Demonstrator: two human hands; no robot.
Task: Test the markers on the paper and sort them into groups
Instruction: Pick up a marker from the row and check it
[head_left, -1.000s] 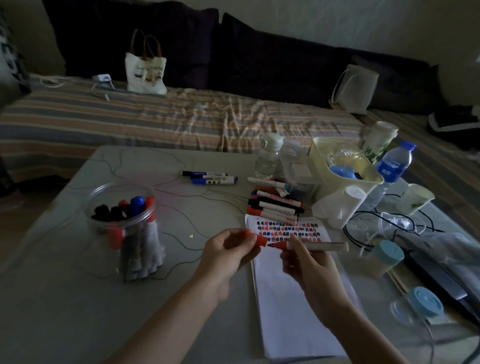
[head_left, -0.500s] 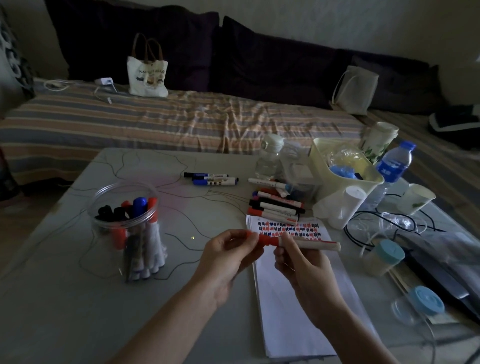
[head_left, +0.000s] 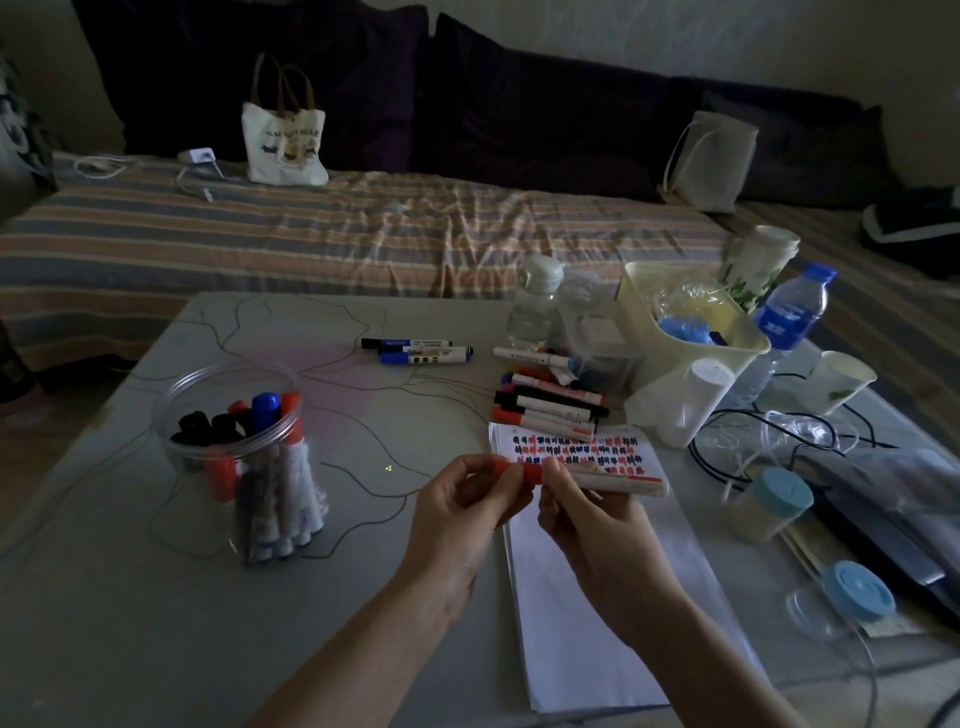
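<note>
Red marker (head_left: 587, 475) held between left hand (head_left: 467, 506), right hand (head_left: 587, 512).

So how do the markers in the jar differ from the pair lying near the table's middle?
The jar markers stand upright, bunched inside the clear jar; the pair lies flat and loose on the table. The jar holds black, red and blue caps; the pair shows black and blue only. All have white barrels.

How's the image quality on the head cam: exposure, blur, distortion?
Head view: dim and underexposed, colours muted; wide-angle bending at the edges; the red marker between the left hand and right hand is slightly smeared; test marks on the paper remain readable.
</note>
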